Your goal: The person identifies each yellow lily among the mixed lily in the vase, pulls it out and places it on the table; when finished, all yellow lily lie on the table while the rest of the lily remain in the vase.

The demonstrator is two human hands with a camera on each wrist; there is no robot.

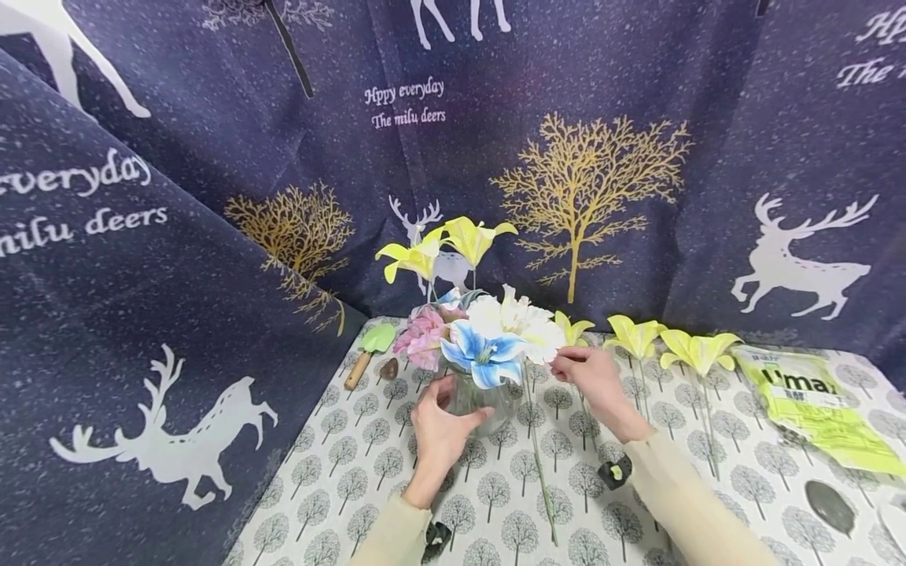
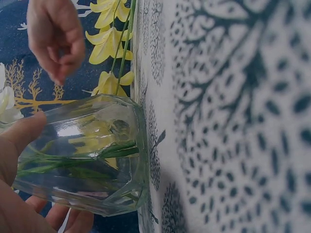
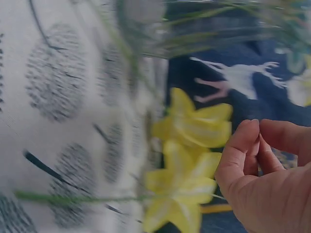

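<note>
From the head view, your left grip (image 1: 439, 432) hides part of the glass vase (image 1: 499, 407), whose mouth you lose behind the blue-and-white flower (image 1: 484, 354). You can't tell whether your right grip (image 3: 265, 199) pinches anything thin. Its wrist camera gives you blurred yellow lilies (image 3: 187, 206). At the head view's right edge, you see a white object (image 1: 895, 515) cut off; the yellow-green bag's (image 1: 828, 424) fine print is too small to read.

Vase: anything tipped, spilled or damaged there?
Nothing stands out: the left hand grips the vase, which stands upright, and no spill or break shows. Loose yellow flowers lie on the cloth nearby.
</note>
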